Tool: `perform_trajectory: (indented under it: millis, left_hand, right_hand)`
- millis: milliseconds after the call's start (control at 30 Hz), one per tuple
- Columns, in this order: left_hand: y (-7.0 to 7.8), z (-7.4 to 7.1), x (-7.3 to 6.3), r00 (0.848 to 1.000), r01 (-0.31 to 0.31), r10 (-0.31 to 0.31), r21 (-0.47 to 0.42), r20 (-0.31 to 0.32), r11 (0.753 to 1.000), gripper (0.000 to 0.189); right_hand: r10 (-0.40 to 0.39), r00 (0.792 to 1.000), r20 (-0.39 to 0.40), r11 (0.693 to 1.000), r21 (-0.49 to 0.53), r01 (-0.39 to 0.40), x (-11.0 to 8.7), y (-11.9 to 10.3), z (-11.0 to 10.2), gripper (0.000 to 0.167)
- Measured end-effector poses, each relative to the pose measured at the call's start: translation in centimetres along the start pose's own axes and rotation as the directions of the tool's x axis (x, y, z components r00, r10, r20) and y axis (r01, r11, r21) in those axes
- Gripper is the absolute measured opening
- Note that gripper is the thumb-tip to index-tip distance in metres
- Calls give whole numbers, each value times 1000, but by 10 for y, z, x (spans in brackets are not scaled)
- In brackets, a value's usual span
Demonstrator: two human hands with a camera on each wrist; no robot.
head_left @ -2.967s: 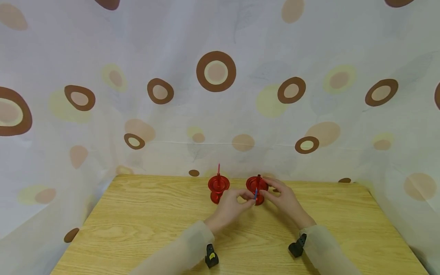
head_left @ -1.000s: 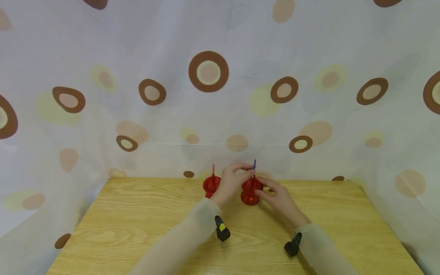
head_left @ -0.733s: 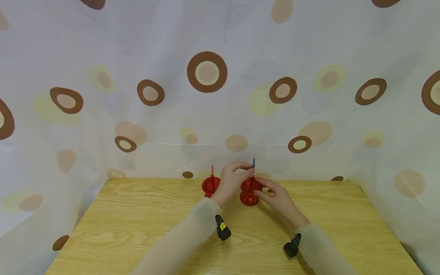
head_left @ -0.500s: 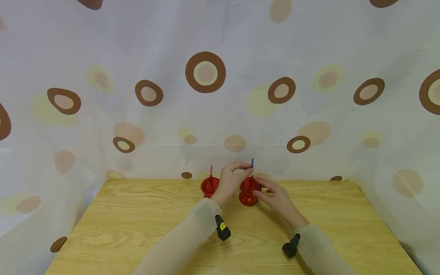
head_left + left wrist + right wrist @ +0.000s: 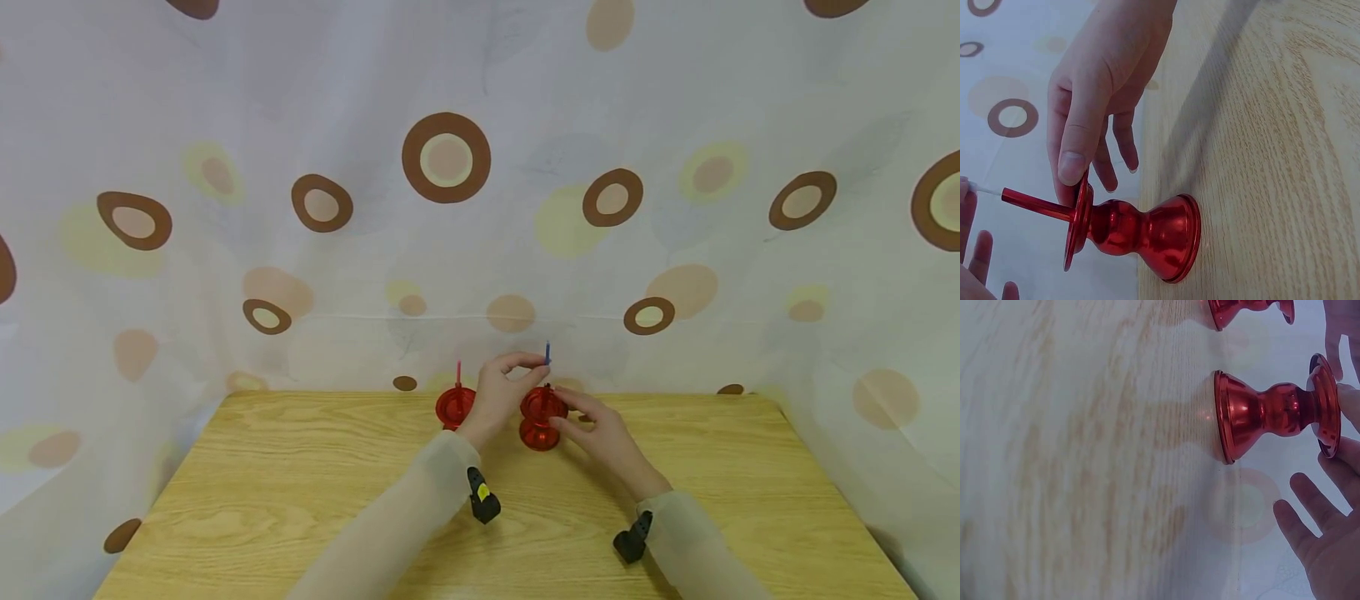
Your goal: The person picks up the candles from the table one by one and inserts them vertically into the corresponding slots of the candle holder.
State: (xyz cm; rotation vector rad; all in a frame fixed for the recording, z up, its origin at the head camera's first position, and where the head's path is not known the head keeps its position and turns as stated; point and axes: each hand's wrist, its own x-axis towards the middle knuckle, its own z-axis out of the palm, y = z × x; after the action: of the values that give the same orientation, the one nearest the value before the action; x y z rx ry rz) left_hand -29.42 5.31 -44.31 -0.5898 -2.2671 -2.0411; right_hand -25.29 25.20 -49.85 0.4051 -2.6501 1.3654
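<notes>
My left hand (image 5: pixel 504 396) pinches a blue candle (image 5: pixel 547 352) upright above the right-hand red candle holder (image 5: pixel 539 435). In the left wrist view, a thin white stick (image 5: pixel 985 189) runs from the left fingertips to the mouth of the holder's narrow tube (image 5: pixel 1035 204); whether it is inside, I cannot tell. My right hand (image 5: pixel 603 437) holds this holder's dish by the rim, thumb on one face, while its other fingers spread free. The holder's base stands on the table. Partly behind my left hand is a matching red holder (image 5: pixel 452 408) with a pink candle (image 5: pixel 459 373) upright in it.
The wooden table (image 5: pixel 315 500) extends in front and to both sides of the holders. Close behind them hangs a pale curtain (image 5: pixel 360 275) with brown ring patterns, which also covers both sides. Each wrist wears a black camera (image 5: pixel 483 506).
Since three seconds ago, my left hand has lifted the blue candle from beside the holder to above its tube. Over the last second it barely moves. The right hand keeps its hold.
</notes>
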Motion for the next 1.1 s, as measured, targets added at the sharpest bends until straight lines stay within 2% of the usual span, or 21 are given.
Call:
perform_trajectory:
  millis: [367,867,1100]
  left_hand:
    - [-5,-1,2,1000,10,-10,47,2,999,24]
    - [-2,-3,0,1000,-12,9,125,28,992,19]
    - [-6,-1,0,999,-36,31,153,32,988,18]
  right_hand:
    - [-18,1000,-4,1000,1,18,0,0,1,54]
    - [-11,1000,-1,1000,5,11,0,-1,0,53]
    - [-13,1000,-7,1000,10,13,-2,-1,1,55]
